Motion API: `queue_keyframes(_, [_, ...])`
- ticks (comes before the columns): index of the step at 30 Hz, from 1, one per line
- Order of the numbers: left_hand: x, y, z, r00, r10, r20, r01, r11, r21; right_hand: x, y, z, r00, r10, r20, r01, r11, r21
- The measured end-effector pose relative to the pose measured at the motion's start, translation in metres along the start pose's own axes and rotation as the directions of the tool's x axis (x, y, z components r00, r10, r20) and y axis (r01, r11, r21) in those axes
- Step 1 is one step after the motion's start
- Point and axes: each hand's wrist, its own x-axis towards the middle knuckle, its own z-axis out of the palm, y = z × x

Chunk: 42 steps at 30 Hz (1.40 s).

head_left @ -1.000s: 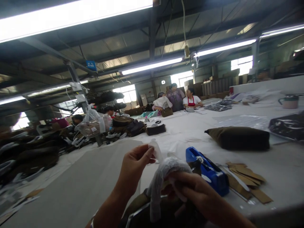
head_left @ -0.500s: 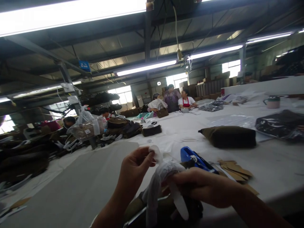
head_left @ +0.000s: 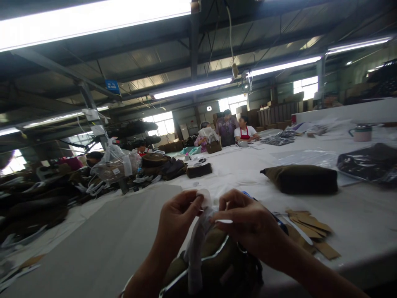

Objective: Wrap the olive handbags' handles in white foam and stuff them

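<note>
My left hand (head_left: 181, 211) is closed, pinching a thin, rounded white piece (head_left: 204, 198) between thumb and fingers. Close beside it, the thumb and fingers of my right hand (head_left: 245, 221) are pinched on the white tissue wrapping (head_left: 198, 248), which covers a curved strap. A small white tip sticks out under the right fingers. Below both hands sits a dark olive bag (head_left: 217, 265) with silvery zips. Behind the right hand, a blue tape dispenser (head_left: 246, 193) is mostly hidden.
Brown cardboard pieces (head_left: 312, 227) lie right of my hands. Beyond them are a dark pouch (head_left: 300, 179), a plastic-wrapped dark item (head_left: 369, 163) and a mug (head_left: 361, 133). Dark bags (head_left: 158, 163) are piled at the left. Co-workers (head_left: 228, 128) are across the white table (head_left: 235, 165).
My right hand has risen toward the left hand and now pinches the wrapping near it. The loose hanging white end no longer shows, and more of the bag's zip is visible.
</note>
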Motion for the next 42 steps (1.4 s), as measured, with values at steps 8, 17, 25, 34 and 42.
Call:
queue_keyframes(8, [-0.002,-0.001,0.003,0.992,0.067,-0.111,-0.07,0.997,-0.023,0.018,0.009,0.012,0.893,0.439,0.098,-0.44,0.808,0.392])
queue_keyframes(17, [-0.012,-0.001,0.006,0.952,0.273,-0.141,-0.233,0.941,0.245,0.023,0.01,0.01,0.878,0.462,0.127,-0.477,0.823,0.308])
queue_keyframes(25, [-0.028,0.004,-0.003,0.911,0.413,-0.003,-0.391,0.865,0.316,0.018,0.014,0.02,0.933,0.355,0.061,-0.349,0.851,0.392])
queue_keyframes(34, [-0.022,0.017,0.006,0.978,0.171,-0.119,-0.154,0.979,0.136,0.018,0.01,0.019,0.928,-0.187,-0.322,0.113,0.966,-0.233])
queue_keyframes(42, [-0.019,0.013,0.007,0.934,0.251,-0.253,-0.229,0.967,0.115,0.01,0.022,0.007,0.848,-0.528,0.05,0.476,0.717,-0.509])
